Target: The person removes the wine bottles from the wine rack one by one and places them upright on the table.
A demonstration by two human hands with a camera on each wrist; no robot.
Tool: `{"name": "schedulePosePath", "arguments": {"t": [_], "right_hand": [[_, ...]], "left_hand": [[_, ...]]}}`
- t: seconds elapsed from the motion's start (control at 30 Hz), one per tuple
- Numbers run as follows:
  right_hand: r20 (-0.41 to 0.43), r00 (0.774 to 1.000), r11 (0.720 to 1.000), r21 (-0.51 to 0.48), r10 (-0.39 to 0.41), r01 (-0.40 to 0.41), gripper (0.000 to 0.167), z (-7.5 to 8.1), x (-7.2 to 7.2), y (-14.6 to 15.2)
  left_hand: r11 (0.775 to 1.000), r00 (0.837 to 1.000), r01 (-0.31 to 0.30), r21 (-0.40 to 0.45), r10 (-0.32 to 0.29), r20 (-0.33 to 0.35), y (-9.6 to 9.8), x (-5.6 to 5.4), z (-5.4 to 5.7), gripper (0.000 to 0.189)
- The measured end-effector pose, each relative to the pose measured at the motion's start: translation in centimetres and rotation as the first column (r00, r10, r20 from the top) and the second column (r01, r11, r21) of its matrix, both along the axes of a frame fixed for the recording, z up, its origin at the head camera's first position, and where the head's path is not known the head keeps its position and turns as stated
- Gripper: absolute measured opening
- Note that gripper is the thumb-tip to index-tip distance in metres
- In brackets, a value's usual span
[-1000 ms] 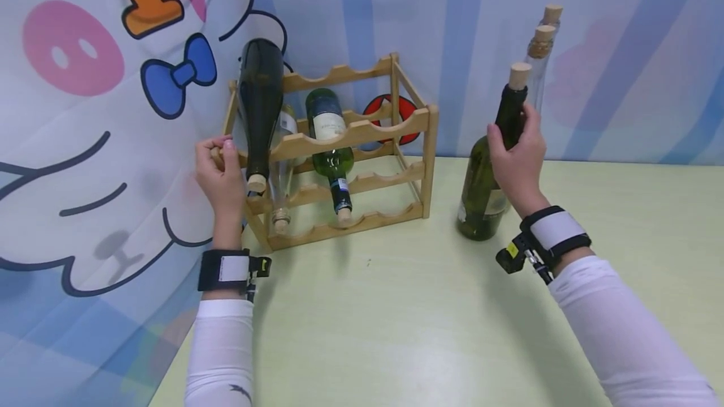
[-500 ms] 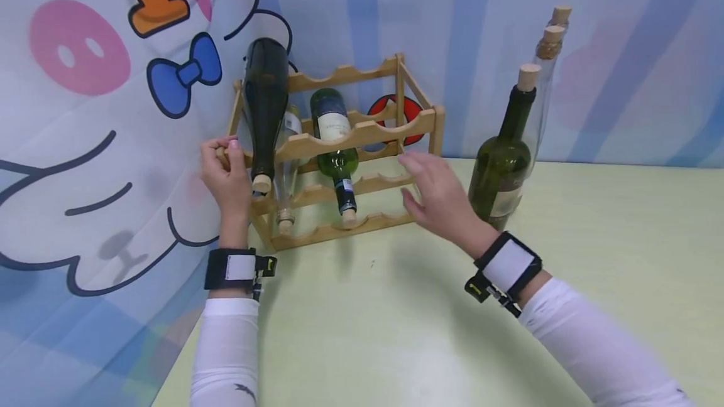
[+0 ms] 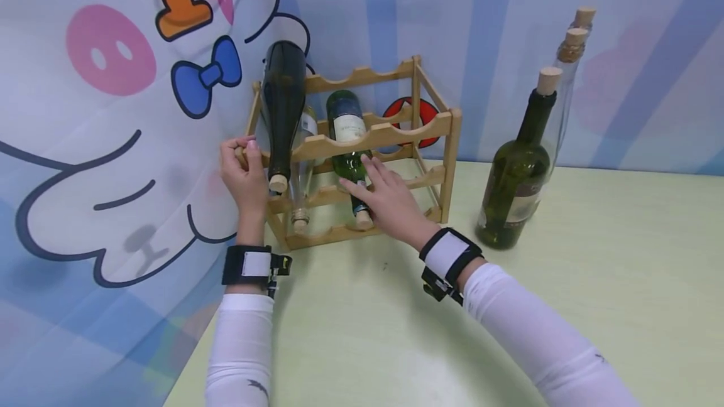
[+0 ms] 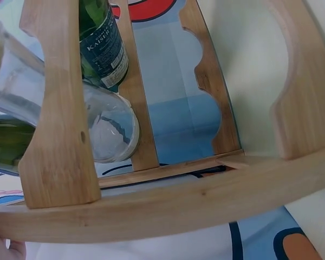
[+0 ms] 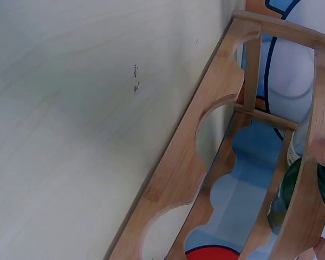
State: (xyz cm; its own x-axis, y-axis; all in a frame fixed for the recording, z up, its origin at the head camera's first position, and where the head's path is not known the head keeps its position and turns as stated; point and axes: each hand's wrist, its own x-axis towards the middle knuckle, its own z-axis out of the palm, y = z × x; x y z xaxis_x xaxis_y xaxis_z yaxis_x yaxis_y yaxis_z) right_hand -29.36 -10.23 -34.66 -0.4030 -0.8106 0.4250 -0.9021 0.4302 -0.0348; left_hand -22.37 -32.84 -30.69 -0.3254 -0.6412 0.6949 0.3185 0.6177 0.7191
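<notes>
Bottle (image 3: 349, 129), green and labelled, lies neck-forward in the wooden rack (image 3: 450, 162), just ahead of the right hand (image 3: 393, 206), its neck running beneath the upper front rail (image 3: 390, 135). I find that hand spread, fingers extended, thumb apart across the neck; whether skin meets glass I cannot tell. The left hand (image 3: 244, 171) grips the rack's front corner, immediately beside the dark bottle (image 3: 285, 99). A clear bottle (image 3: 301, 181) lies between the hands; a standing bottle (image 3: 515, 174) is well out to the right hand's right.

In my judgement, the step is adjusting how the labelled one sits. I recommend a firm left grip, thumb and fingers either side of the neck, then a gentle slide along its notch. Pulling by the cork (image 3: 364, 220) risks loosening it.
</notes>
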Motion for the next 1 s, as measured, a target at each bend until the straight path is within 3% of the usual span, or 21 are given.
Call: {"name": "schedulePosePath", "arguments": {"t": [0.13,0.37,0.5,0.63,0.73,0.87,0.9,0.93,1.0], "right_hand": [[-0.001,1.000,0.998,0.060,0.009,-0.009,0.052,0.2,0.2,0.3],[-0.048,0.994,0.995,0.016,0.098,-0.098,0.043,0.5,0.9,0.9],[0.021,0.990,0.990,-0.043,0.139,-0.138,0.043,1.4,1.7,1.2],[0.122,0.966,0.958,-0.205,0.229,-0.201,0.038,3.2,2.8,1.3],[0.156,0.951,0.936,-0.278,0.267,-0.217,0.037,4.4,3.7,1.8],[0.140,0.945,0.923,-0.298,0.295,-0.244,0.029,4.6,5.0,2.8],[0.126,0.943,0.915,-0.313,0.308,-0.257,0.027,4.5,5.3,3.1],[0.109,0.941,0.904,-0.332,0.321,-0.271,0.025,4.4,5.7,3.4],[0.075,0.933,0.876,-0.378,0.352,-0.300,0.024,4.3,6.5,4.0]], "left_hand": [[1.000,1.000,-0.005,-0.009,0.005,-0.011,0.1,-0.2,0.0,0.024],[1.000,1.000,0.000,-0.019,0.000,-0.016,-0.2,-0.2,0.0,0.025],[1.000,1.000,0.005,-0.021,-0.005,0.008,-0.5,-0.1,-0.3,0.024],[0.999,0.997,0.054,-0.007,-0.054,0.061,-0.5,0.4,-0.1,0.026],[0.990,0.976,0.137,0.021,-0.139,0.167,-0.4,1.7,0.8,0.029],[0.963,0.913,0.256,0.082,-0.269,0.307,0.4,4.0,2.4,0.034],[0.961,0.906,0.259,0.096,-0.277,0.321,0.8,4.6,2.7,0.035],[0.964,0.910,0.244,0.105,-0.265,0.318,1.3,5.2,3.0,0.036],[0.978,0.952,0.183,0.105,-0.203,0.228,2.4,6.0,3.1,0.035]]}}
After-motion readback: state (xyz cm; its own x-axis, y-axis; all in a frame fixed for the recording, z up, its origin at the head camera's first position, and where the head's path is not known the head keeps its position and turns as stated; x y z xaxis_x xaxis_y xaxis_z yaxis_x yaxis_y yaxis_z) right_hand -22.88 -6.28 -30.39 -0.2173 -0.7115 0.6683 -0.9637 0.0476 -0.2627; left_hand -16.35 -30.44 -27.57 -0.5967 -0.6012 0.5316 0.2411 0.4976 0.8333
